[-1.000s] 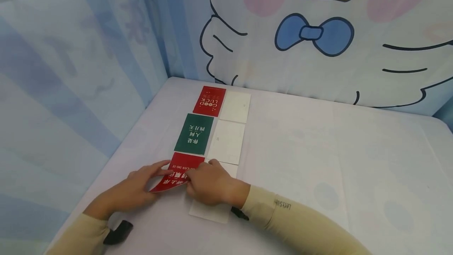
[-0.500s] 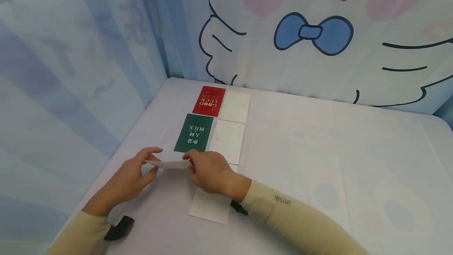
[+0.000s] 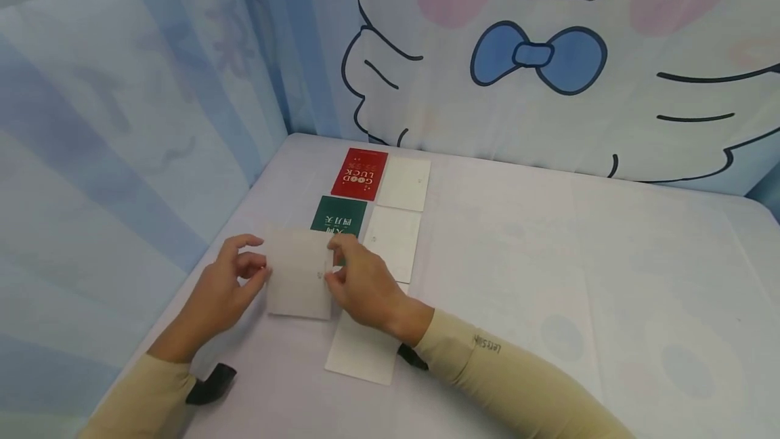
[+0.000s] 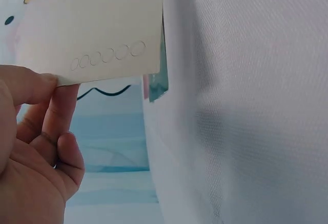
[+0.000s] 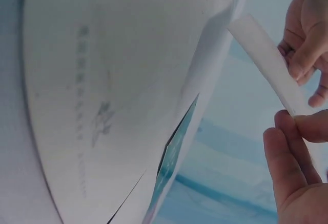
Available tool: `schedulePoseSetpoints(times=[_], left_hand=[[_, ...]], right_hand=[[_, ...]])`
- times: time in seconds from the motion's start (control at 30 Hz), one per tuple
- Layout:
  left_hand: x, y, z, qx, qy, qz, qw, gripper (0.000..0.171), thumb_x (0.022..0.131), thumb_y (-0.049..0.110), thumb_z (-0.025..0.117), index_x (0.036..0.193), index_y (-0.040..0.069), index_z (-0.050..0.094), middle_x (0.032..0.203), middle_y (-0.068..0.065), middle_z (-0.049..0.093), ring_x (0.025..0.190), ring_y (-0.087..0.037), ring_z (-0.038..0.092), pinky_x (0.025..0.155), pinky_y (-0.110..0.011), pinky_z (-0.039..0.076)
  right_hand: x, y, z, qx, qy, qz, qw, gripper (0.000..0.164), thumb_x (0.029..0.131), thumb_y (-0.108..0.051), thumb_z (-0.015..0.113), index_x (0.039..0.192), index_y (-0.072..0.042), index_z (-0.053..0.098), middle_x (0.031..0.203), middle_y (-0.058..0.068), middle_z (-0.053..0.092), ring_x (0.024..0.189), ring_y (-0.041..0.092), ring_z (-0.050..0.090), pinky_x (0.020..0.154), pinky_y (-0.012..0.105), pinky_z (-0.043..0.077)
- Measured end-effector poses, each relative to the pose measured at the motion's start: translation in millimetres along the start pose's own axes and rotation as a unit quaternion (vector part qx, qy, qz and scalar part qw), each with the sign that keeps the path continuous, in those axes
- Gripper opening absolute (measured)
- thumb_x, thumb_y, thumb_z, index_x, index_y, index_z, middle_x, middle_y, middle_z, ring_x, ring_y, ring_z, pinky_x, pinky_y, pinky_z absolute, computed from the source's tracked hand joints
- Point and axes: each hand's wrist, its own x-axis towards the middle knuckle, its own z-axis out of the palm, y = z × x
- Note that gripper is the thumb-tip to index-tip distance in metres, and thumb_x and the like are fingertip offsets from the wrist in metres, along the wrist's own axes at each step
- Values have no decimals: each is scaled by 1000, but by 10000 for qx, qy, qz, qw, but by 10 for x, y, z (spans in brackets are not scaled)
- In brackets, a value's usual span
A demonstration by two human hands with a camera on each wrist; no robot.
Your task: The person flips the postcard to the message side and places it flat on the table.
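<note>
Between my two hands a postcard (image 3: 298,276) stands raised over the table, its plain white back toward the head camera. My left hand (image 3: 222,286) pinches its left edge between thumb and fingers; the left wrist view shows a row of small printed circles on the card (image 4: 102,26) near that thumb. At the opposite edge, my right hand (image 3: 368,290) pinches it with thumb and fingers, seen in the right wrist view below the tilted card (image 5: 271,62). Behind it lies a green card (image 3: 341,212) with white characters, its lower part hidden.
A red "GOOD LUCK" card (image 3: 359,175) lies at the far end. Beside the coloured cards runs a column of white cards, including a far one (image 3: 405,183), a middle one (image 3: 395,242) and a near one (image 3: 362,351) partly under my right hand. A curtain (image 3: 122,154) borders the left side.
The red card near me was lifted off the table and turned over, so its white back now shows. Both hands moved slightly up with it, and it now covers part of the green card.
</note>
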Motion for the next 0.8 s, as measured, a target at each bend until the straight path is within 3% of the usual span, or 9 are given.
schedulePoseSetpoints(times=[0.2,0.37,0.6,0.8], left_hand=[[59,-18,21,138,-448,-164,9988,32,91,-3,68,121,-1,55,101,-11,62,83,-22,62,71,-39,56],[113,-34,45,48,-874,-394,9954,33,91,-2,70,120,-2,55,101,-13,62,91,-28,63,82,-49,55],[182,-74,145,214,-1554,-1112,9813,37,91,4,71,124,1,55,109,-15,61,103,-34,58,95,-54,49],[213,-102,196,240,-2004,-1355,9700,37,90,4,73,123,0,56,107,-13,60,100,-32,56,93,-52,51]], right_hand=[[24,48,6,-814,-543,174,9951,45,96,-14,67,137,-6,50,117,10,60,92,15,63,76,18,52],[49,68,9,-1495,-762,333,9853,52,95,-22,70,141,-11,48,115,6,63,91,14,61,69,22,51],[98,87,41,-1787,-1169,665,9747,53,93,-25,72,139,-12,50,110,5,67,85,14,61,66,24,50],[126,100,79,-2042,-1499,829,9638,55,92,-26,74,138,-11,50,106,5,68,83,16,62,70,26,51]])
